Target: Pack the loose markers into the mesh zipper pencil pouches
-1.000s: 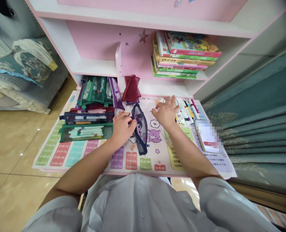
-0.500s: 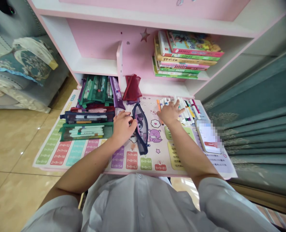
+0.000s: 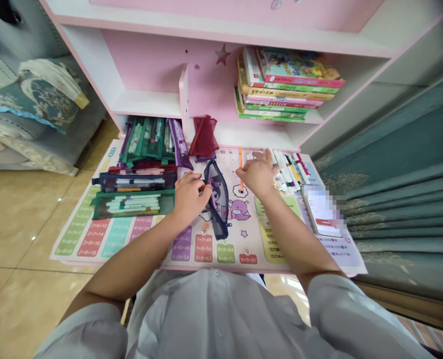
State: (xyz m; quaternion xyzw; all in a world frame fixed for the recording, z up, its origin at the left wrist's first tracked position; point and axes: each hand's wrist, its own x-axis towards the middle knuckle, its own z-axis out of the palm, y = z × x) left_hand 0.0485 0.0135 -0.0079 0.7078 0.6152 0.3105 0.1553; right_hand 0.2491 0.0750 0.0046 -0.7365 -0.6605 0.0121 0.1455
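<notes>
My left hand (image 3: 191, 197) grips the left edge of a navy mesh pencil case (image 3: 221, 222), whose mouth gapes with a pink edge and the desk's print showing through. My right hand (image 3: 259, 175) is over the left side of a pile of white-barrelled markers (image 3: 286, 169), fingers apart and partly covering it. Its thumb touches or nearly touches an orange marker (image 3: 240, 158), which lies alone just left of the pile, pointing toward the shelf.
Filled mesh cases, among them a green one (image 3: 139, 203) and a navy one (image 3: 135, 182), lie at left. Red mesh cases (image 3: 204, 137) rest by the shelf divider (image 3: 184, 92). A phone (image 3: 320, 212) lies at right. Stacked books (image 3: 284, 89) sit on the shelf.
The orange marker has shifted left, away from the other markers, and now lies straighter. My right hand has moved slightly left with it. My left hand and the navy case look the same.
</notes>
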